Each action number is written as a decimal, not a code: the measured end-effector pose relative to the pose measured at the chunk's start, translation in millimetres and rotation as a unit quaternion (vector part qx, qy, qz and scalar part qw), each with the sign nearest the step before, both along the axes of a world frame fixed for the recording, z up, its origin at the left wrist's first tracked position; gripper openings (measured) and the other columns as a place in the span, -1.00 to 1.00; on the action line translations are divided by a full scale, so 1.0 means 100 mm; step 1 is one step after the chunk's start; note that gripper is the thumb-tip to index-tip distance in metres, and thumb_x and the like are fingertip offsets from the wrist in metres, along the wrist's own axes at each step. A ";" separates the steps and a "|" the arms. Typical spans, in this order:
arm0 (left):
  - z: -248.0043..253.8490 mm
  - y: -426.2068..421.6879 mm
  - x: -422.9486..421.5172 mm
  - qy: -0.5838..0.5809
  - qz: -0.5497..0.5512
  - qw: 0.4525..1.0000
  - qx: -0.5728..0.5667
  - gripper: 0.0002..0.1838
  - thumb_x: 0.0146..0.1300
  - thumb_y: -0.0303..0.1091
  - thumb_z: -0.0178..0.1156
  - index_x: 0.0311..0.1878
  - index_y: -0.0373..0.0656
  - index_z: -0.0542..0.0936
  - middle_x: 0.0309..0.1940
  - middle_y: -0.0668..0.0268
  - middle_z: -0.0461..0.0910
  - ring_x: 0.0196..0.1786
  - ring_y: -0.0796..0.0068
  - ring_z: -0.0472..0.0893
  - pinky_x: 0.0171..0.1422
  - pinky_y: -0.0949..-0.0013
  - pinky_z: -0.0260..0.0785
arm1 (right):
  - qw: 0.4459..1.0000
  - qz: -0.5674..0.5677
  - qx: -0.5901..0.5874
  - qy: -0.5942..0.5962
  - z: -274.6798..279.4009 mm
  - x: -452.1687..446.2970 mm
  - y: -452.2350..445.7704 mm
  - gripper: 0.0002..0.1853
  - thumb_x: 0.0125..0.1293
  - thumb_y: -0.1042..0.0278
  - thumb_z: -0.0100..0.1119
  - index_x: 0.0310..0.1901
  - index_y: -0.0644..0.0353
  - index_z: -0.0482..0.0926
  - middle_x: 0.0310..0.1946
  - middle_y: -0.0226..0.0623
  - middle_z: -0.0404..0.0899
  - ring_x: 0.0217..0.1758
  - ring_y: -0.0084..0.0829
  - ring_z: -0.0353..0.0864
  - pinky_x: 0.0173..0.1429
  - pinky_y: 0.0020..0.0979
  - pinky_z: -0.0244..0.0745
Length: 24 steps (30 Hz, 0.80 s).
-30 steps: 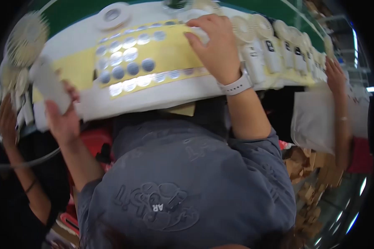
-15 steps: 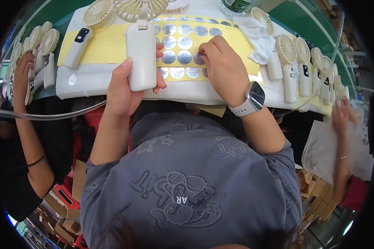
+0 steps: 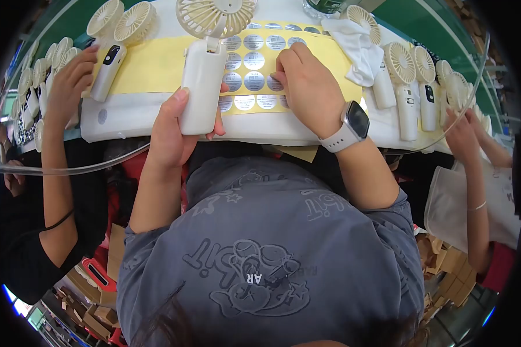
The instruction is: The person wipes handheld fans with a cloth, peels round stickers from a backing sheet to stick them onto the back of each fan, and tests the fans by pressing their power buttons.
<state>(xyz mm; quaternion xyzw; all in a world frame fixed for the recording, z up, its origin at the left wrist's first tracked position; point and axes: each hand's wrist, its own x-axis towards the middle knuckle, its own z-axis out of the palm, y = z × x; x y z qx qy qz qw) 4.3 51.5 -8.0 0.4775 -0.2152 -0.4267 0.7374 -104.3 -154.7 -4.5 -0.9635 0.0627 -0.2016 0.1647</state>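
Note:
My left hand [image 3: 176, 124] is wrapped around the white handle of a handheld fan [image 3: 205, 87], its round slatted head pointing away from me. The back of the handle faces up. My right hand [image 3: 311, 84], with a watch on the wrist, is bent over the yellow sticker sheet [image 3: 324, 63]. Its thumb and fingertips are pinched at the edge of a round silver sticker [image 3: 274, 84]; the exact grip is partly hidden. Rows of such stickers cover the sheet, and part of them lies behind the fan.
Another fan [image 3: 108, 69] lies left on yellow paper, beside a co-worker's hand [image 3: 72, 81]. More fans [image 3: 407, 110] stand along the right, near another person's hands [image 3: 463, 136]. A white cloth [image 3: 359, 52] and a bottle [image 3: 324, 7] are at the back.
The co-worker's hand at left has moved right, toward the lying fan, and another fan head shows at upper left. My held fan has shifted slightly right and tilted; my right hand stays at the stickers.

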 end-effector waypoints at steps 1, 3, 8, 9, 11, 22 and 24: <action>0.01 0.00 0.00 -0.004 0.000 1.000 0.001 -0.41 0.39 -0.06 -0.29 0.13 -0.43 0.40 -0.06 0.05 0.55 -0.40 0.45 0.56 -0.38 0.43 0.37 | 1.000 -0.001 0.003 0.001 0.00 0.01 -0.02 -0.90 0.21 0.51 0.14 -0.31 0.26 0.41 -0.33 -0.13 0.41 -0.29 -0.07 0.46 -0.22 -0.24 0.42; 0.02 -0.01 -0.03 -0.011 0.006 1.000 0.016 -0.41 0.40 -0.04 -0.28 0.13 -0.43 0.40 -0.07 0.04 0.55 -0.41 0.45 0.57 -0.41 0.44 0.37 | 0.999 0.035 0.016 0.007 0.00 -0.02 -0.07 -0.89 0.22 0.46 0.13 -0.29 0.27 0.42 -0.30 -0.11 0.43 -0.27 -0.13 0.49 -0.18 -0.28 0.45; 0.04 -0.02 -0.06 -0.040 0.006 0.998 0.040 -0.38 0.41 0.01 -0.26 0.11 -0.44 0.41 -0.09 0.04 0.55 -0.43 0.47 0.58 -0.44 0.46 0.37 | 0.900 0.045 0.390 0.191 0.36 -0.21 -0.27 -0.90 0.30 0.55 0.05 -0.20 0.24 0.34 -0.13 -0.28 0.42 -0.30 -0.48 0.42 -0.14 -0.44 0.41; 0.06 -0.02 -0.10 -0.061 0.012 0.997 0.050 -0.37 0.40 0.03 -0.25 0.11 -0.44 0.42 -0.12 0.05 0.56 -0.44 0.47 0.58 -0.44 0.46 0.36 | 0.936 0.083 0.319 0.125 0.41 -0.26 -0.26 -0.89 0.30 0.55 0.06 -0.20 0.24 0.34 -0.12 -0.28 0.42 -0.30 -0.51 0.43 -0.14 -0.47 0.41; 0.15 -0.02 -0.15 -0.075 -0.007 0.995 0.064 -0.35 0.39 0.08 -0.23 0.09 -0.44 0.43 -0.23 0.08 0.58 -0.48 0.49 0.57 -0.47 0.48 0.35 | 0.974 0.154 0.166 -0.008 0.49 -0.35 -0.27 -0.88 0.30 0.54 0.09 -0.19 0.24 0.36 -0.08 -0.30 0.42 -0.29 -0.55 0.44 -0.12 -0.54 0.41; 0.25 0.16 -0.29 -0.006 -0.176 0.981 0.079 -0.25 0.28 0.22 -0.13 -0.08 -0.47 0.53 -0.60 0.21 0.55 -0.73 0.58 0.47 -0.69 0.60 0.24 | 0.880 0.006 0.468 -0.080 0.94 -0.41 -0.09 -0.87 0.19 0.55 0.31 -0.35 0.35 0.52 -0.45 -0.43 0.54 -0.44 -0.72 0.48 -0.35 -0.71 0.38; 0.26 0.16 -0.29 -0.001 -0.185 0.979 0.082 -0.24 0.27 0.23 -0.12 -0.09 -0.48 0.53 -0.61 0.22 0.55 -0.74 0.58 0.47 -0.70 0.60 0.22 | 0.885 0.012 0.460 -0.073 0.94 -0.41 -0.07 -0.88 0.20 0.55 0.30 -0.32 0.35 0.53 -0.44 -0.42 0.55 -0.43 -0.72 0.49 -0.34 -0.69 0.39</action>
